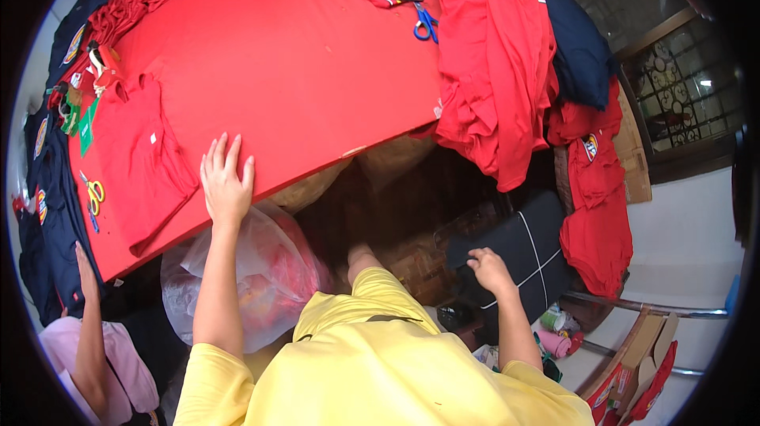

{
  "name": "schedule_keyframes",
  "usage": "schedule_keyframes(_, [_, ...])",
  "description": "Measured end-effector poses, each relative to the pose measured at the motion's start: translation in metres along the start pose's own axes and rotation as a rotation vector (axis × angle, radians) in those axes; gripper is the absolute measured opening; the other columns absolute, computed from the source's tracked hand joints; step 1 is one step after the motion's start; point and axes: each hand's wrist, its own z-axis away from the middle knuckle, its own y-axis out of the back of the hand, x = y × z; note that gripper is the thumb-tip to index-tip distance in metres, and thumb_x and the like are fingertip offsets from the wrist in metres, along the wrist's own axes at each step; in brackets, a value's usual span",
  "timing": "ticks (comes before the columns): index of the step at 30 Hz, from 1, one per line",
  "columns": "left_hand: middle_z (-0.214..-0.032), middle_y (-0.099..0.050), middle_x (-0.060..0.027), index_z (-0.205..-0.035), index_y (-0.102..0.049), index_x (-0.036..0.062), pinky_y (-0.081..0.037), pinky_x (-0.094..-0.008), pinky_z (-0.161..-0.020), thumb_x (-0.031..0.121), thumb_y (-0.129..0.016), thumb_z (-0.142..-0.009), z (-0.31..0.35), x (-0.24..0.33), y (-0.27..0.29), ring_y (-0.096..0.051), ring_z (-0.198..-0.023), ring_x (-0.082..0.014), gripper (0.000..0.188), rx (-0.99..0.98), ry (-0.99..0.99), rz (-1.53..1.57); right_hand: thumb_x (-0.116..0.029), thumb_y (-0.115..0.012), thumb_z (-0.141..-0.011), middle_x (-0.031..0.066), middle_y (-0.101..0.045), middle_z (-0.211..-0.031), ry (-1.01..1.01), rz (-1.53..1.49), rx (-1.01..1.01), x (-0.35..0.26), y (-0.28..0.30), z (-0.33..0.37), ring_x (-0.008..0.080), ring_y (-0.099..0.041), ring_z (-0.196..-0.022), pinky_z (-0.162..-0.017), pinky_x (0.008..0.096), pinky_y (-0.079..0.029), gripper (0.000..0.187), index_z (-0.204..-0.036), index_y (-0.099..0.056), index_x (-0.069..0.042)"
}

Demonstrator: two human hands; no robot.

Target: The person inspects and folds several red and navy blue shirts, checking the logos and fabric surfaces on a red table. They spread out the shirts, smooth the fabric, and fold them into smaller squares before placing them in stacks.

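My left hand rests flat on the near edge of the red-covered table, fingers spread and holding nothing. Beside it on the left lies a red T-shirt, spread out on the tabletop. My right hand hangs in the air past the table's edge, over a dark bundle tied with white cord. Its fingers are loosely bent, and nothing shows in them. Below my left forearm stands a clear plastic bag with red and orange contents.
Yellow-handled scissors lie at the table's left, blue-handled scissors at its far right. Red garments drape over the right corner, near navy cloth. A co-worker's hand touches the left edge. Cardboard boxes stand lower right.
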Motion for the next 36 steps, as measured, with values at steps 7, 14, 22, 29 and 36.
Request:
schedule_keyframes(7, [-0.141,-0.047,-0.0102,-0.133,-0.055,0.0138,-0.028,-0.0454,-0.112,0.031,-0.057,-0.092,0.005,-0.006,-0.007,-0.04,-0.134,-0.0293,0.044,-0.009,-0.02,-0.018,-0.024,-0.062,-0.089,0.021,-0.063,-0.11,-0.247,-0.003,-0.177,0.024,-0.016,0.051,0.0372,-0.06,-0.106,-0.093,0.0415,-0.046,0.033,-0.113,-0.064,0.0])
schedule_keyframes(14, [-0.141,-0.048,-0.0093,-0.132,-0.056,0.0135,-0.028,-0.0449,-0.112,0.03,-0.057,-0.092,0.003,-0.007,-0.007,-0.041,-0.133,-0.0283,0.043,0.001,-0.026,-0.001,-0.027,-0.062,-0.089,0.0216,-0.062,-0.114,-0.296,-0.019,-0.271,0.027,-0.035,0.076,0.0376,-0.058,-0.11,-0.096,0.0418,-0.045,0.037,-0.117,-0.062,-0.002])
schedule_keyframes(22, [-0.14,-0.049,-0.0115,-0.129,-0.058,0.0116,-0.028,-0.0457,-0.113,0.028,-0.058,-0.09,0.007,-0.004,0.0,-0.041,-0.132,-0.0297,0.042,0.024,0.012,0.045,-0.023,-0.062,-0.089,0.0209,-0.063,-0.112,-0.131,0.021,-0.269,0.004,-0.024,0.054,0.0369,-0.059,-0.108,-0.094,0.0411,-0.046,0.038,-0.123,-0.061,-0.006])
schedule_keyframes(29, [-0.137,-0.051,-0.0116,-0.127,-0.059,0.0122,-0.027,-0.0462,-0.114,0.029,-0.058,-0.089,0.002,0.002,0.003,-0.041,-0.132,-0.0286,0.042,0.016,0.061,0.046,-0.003,-0.05,-0.092,0.0127,-0.059,-0.067,0.243,-0.392,0.159,-0.115,0.065,-0.044,0.0267,-0.063,-0.064,-0.066,0.0384,-0.05,0.075,-0.154,-0.008,-0.012])
schedule_keyframes(36, [-0.137,-0.052,-0.0107,-0.126,-0.06,0.0122,-0.027,-0.0466,-0.113,0.029,-0.059,-0.088,0.002,0.003,0.005,-0.042,-0.132,-0.0278,0.042,0.042,0.088,0.079,-0.007,-0.053,-0.093,0.0055,-0.058,-0.064,0.169,-0.66,0.56,-0.127,0.129,-0.191,0.0135,-0.052,-0.054,-0.055,0.0293,-0.045,0.083,-0.153,0.005,-0.007])
